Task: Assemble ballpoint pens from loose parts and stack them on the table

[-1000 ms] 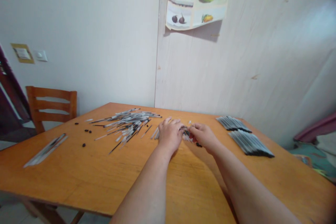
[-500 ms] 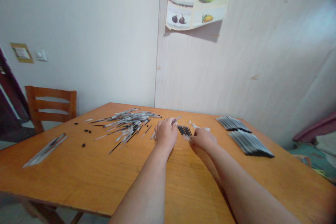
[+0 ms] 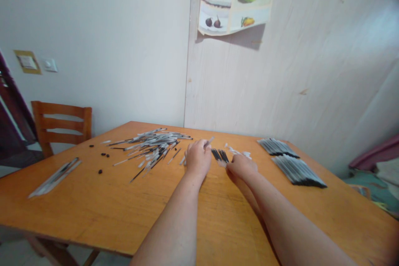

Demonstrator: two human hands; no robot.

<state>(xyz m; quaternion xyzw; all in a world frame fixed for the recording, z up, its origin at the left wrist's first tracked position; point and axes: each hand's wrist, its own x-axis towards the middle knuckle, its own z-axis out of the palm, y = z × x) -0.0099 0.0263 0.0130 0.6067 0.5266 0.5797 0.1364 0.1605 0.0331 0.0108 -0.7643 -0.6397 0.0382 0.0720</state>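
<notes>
My left hand [image 3: 198,156] is closed over the table, and the end of a thin clear pen refill [image 3: 210,140] juts out past its fingers. Between the hands lies a short row of black-ended pen refills [image 3: 220,156], side by side with a narrow gap in the row. My right hand [image 3: 241,167] is curled, its fingertips pinched at the right, near end of that row; what they grip is hidden. Small white pieces [image 3: 238,151] lie just behind my right hand.
A loose heap of refills [image 3: 156,143] spreads over the table's left back. Two neat rows, one behind [image 3: 277,148] and one in front [image 3: 297,170], lie at right. Clear sleeves [image 3: 54,178] and several black bits [image 3: 100,171] are at left. A wooden chair [image 3: 62,122] stands beyond.
A gap has opened in the row of black-ended refills between my hands. Both hands stay in nearly the same place, and the view has shifted very slightly.
</notes>
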